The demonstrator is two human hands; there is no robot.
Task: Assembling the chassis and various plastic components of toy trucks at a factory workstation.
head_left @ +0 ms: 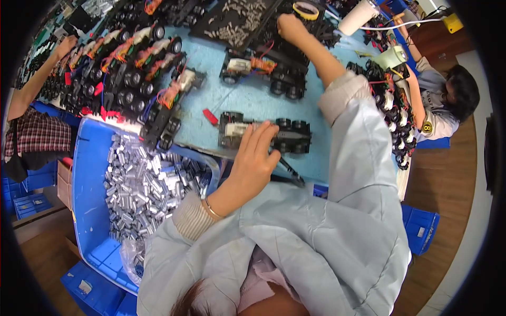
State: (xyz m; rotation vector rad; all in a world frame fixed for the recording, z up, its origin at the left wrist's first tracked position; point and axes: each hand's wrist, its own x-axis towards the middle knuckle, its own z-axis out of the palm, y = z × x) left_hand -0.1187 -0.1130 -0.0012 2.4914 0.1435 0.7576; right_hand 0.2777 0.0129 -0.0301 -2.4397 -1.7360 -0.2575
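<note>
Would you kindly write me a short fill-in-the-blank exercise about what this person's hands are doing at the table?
1. The left hand rests on a black toy ____ chassis.
2. The right hand reaches toward the ____ edge of the table.
3. The small silver metal parts lie heaped in a ____ bin.

Missing words: car; far; blue

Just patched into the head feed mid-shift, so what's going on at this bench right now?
A person in a pale blue coat is working on black toy car chassis on a light blue table. The left hand rests on one chassis at the table's near edge, while the right hand reaches to a black parts tray at the far side. A blue bin of small silver metal cylinders sits to the left. Other people work on either side.
</note>
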